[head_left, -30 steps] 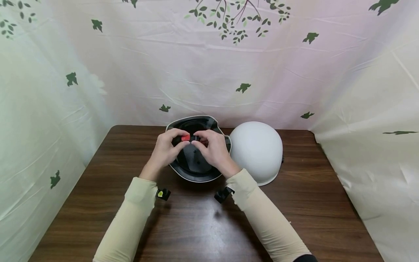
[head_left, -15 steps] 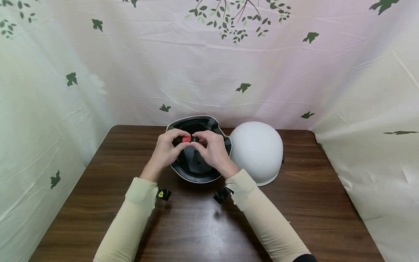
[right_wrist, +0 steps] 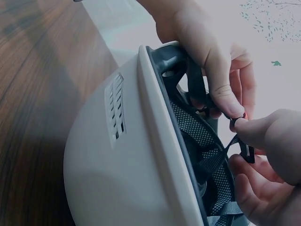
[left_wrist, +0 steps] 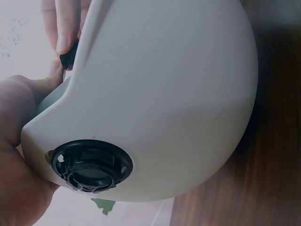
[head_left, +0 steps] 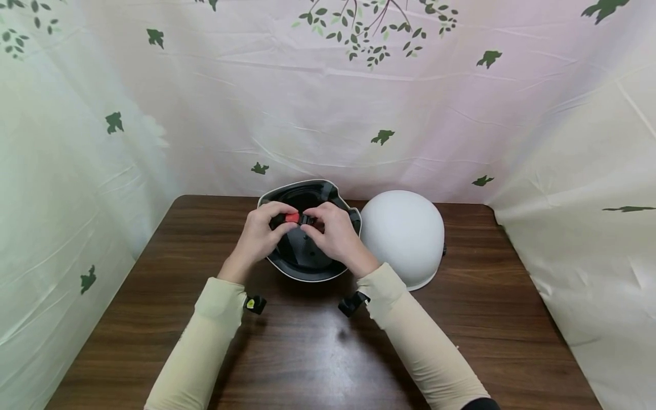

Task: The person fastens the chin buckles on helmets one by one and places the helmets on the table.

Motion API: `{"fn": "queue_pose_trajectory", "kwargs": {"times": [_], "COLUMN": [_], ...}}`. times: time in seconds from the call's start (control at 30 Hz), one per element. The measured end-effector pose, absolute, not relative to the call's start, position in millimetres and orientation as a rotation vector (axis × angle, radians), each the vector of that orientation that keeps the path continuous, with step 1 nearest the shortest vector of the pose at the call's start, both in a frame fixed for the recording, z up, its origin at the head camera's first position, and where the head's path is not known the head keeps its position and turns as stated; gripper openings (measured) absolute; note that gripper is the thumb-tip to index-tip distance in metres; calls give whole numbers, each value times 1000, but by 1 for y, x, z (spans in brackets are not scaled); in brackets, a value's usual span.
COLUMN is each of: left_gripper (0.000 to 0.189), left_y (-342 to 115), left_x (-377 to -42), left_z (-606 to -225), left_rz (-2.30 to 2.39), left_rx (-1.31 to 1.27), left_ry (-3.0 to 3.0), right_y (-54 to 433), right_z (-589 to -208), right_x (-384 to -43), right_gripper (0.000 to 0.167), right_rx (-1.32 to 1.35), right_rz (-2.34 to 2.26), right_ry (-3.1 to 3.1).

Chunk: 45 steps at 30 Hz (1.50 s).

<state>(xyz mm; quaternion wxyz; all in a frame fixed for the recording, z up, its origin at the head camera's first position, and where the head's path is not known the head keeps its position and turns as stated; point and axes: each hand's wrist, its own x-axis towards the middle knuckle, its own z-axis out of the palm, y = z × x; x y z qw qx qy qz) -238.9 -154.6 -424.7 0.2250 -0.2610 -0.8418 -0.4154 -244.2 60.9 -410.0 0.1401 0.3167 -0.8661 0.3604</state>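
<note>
A white helmet with a black inside (head_left: pixel 306 255) lies with its opening up on the brown table. Above the opening, both hands work at its chin-strap buckle. My left hand (head_left: pixel 258 234) pinches the red part of the buckle (head_left: pixel 292 217) between thumb and fingertips. From the other side my right hand (head_left: pixel 334 232) pinches the dark part, right up against the red. In the right wrist view, black straps (right_wrist: pixel 212 162) run from the padded liner up to the fingers. The left wrist view shows the helmet's outer shell (left_wrist: pixel 169 103) with a round black fitting (left_wrist: pixel 92 165).
A second white helmet (head_left: pixel 402 239) sits dome up, close beside the first on the right. Behind the wooden table (head_left: pixel 492 319) hangs a pale curtain (head_left: pixel 318 114) with green leaf prints. Each wrist carries a small black camera, the left one (head_left: pixel 255 304) over the table.
Both hands keep their pinch on the buckle. The right hand has shifted slightly to the right, and the held helmet has tilted or moved a little away from the front edge.
</note>
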Motion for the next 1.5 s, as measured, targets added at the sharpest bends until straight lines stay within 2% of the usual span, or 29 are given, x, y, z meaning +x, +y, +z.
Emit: {"fn": "queue_pose_trajectory", "kwargs": {"times": [0.57, 1.5], "left_gripper": [25, 25], "left_y": [-150, -150], "left_x": [-235, -230], "left_z": [-424, -426], "left_rz": [-1150, -1122], "left_rx": [-681, -632], "left_ry": [-2347, -2466], "right_y": [60, 54], "right_z": [-414, -423], "right_x": [-241, -237], "right_gripper": [28, 29], "right_rx": [992, 927], "right_rz": [944, 962], "right_ry": [-2467, -2501]}}
